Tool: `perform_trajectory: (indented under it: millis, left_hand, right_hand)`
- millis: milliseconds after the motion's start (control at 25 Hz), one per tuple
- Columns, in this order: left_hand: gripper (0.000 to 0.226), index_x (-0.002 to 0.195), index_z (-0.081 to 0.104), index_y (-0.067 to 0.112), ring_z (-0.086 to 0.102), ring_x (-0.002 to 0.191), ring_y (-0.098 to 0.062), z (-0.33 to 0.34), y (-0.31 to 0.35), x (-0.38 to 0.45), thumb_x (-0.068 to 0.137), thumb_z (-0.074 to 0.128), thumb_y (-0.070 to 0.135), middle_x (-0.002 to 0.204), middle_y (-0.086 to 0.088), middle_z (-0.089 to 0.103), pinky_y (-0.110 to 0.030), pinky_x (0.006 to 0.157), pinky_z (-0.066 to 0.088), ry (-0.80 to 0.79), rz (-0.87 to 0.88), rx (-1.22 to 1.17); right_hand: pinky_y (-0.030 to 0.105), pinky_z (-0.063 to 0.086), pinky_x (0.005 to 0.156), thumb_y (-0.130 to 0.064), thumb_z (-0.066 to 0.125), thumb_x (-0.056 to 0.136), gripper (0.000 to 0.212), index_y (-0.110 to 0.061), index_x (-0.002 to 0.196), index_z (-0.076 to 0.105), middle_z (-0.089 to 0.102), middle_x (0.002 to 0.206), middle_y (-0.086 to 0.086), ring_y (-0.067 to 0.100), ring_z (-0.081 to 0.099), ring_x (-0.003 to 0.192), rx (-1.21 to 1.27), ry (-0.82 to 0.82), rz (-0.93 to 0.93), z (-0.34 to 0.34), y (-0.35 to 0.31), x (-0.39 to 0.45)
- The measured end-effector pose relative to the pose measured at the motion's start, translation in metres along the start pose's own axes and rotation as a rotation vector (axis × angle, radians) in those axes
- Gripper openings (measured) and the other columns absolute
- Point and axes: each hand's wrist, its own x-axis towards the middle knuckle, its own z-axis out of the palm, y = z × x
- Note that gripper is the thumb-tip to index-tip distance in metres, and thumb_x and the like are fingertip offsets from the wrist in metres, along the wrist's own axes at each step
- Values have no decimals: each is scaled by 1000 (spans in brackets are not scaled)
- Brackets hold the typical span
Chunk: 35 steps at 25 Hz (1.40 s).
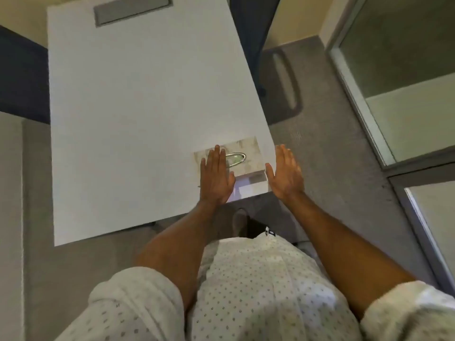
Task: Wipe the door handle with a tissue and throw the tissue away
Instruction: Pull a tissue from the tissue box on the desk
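From the head camera I see the curved silver metal loop handle [235, 159] on a pale, marbled rectangular plate [248, 148], set near the right edge of a large white door panel [138, 107]. Just below the plate sits a small shiny patch with blurred reflections; I cannot tell what it is.

My left hand [216, 177] lies flat, fingers straight and together, empty, its fingertips overlapping the left end of the handle plate. My right hand [285, 174] is also spread flat and empty, hovering just past the door's right edge, apart from the handle. I see no tissue in either hand.

The door's right edge runs diagonally from top to my right hand; beyond it there is open grey carpeted floor [332, 143]. A grey strip [131, 9] is inset near the top of the panel.

To the right stands a metal-framed frosted glass partition [398, 70]. My rolled-up white dotted sleeves [138, 303] fill the bottom of the view.
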Motion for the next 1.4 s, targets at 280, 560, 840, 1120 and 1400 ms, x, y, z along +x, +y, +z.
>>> perform_trajectory:
  millis: [280, 560, 840, 1120, 1400]
  left_hand:
    - [72, 168, 6, 10, -3, 165, -27, 17, -59, -2, 113, 45, 36, 176, -11, -4, -48, 135, 0, -40, -73, -164]
    - [73, 168, 7, 11, -5, 165, -28, 35, -60, 20, 112, 44, 40, 177, -10, -4, -53, 135, 3, -22, -61, -207]
    - [74, 169, 8, 12, -4, 165, -30, 44, -61, 23, 112, 43, 44, 177, -10, -3, -53, 134, 2, 0, -76, -173]
    - [75, 169, 8, 11, -4, 165, -30, 46, -63, 23, 111, 43, 44, 177, -11, -3, -55, 134, 5, -3, -76, -151]
    - [74, 168, 10, 10, -2, 165, -30, 46, -63, 22, 111, 45, 42, 177, -12, -1, -56, 134, 8, 5, -76, -148]
  right_hand:
    - [44, 47, 109, -29, 60, 101, 45, -12, 143, 54, 55, 148, 12, 31, 53, 132, -25, 20, -210, 37, -78, 12]
    - [40, 55, 87, -24, 59, 103, 23, -13, 119, 71, 67, 125, 9, 26, 61, 105, -109, 4, -334, 48, -92, 33]
    - [39, 47, 80, -26, 61, 102, 20, -19, 112, 77, 71, 113, 6, 28, 64, 97, -266, -34, -407, 44, -94, 55]
    - [34, 36, 70, -26, 64, 99, 14, -23, 102, 77, 70, 99, 2, 27, 65, 84, -484, -133, -521, 37, -103, 67]
    - [36, 42, 71, -24, 63, 98, 14, -18, 105, 73, 69, 100, 4, 27, 65, 83, -526, -160, -585, 36, -107, 73]
